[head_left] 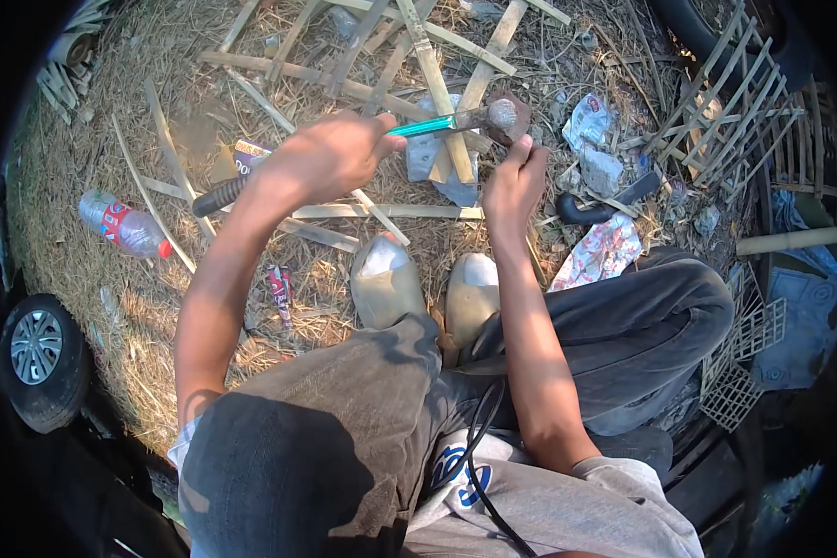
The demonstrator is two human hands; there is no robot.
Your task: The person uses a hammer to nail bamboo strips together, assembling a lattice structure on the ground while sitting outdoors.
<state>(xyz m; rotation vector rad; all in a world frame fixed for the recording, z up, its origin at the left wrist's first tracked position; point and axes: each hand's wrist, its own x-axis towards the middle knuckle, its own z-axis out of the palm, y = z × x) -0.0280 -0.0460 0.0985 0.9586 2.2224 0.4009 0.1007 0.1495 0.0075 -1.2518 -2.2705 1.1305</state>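
Observation:
My left hand [330,158] is closed round a hammer, whose turquoise shaft [423,127] runs to the right. The hammer's black ribbed grip end [219,197] sticks out behind my wrist. Its rounded grey head [502,113] lies over a reddish-brown piece [521,128], close above my right fingertips. Fingers pinched together, my right hand [514,191] is at the lower edge of that piece; what it grips is hidden. Beneath the hammer is a lattice of crossed bamboo strips [428,79] on the ground, with a crumpled sheet of plastic [456,177] under it.
Dry straw covers the ground. A plastic bottle [126,225] and a wheel [42,358] are at the left. At the right are a slatted bamboo frame [739,102], litter [597,144], a dark curved object [609,200] and grid pieces [735,395]. My shoes [388,284] are below the strips.

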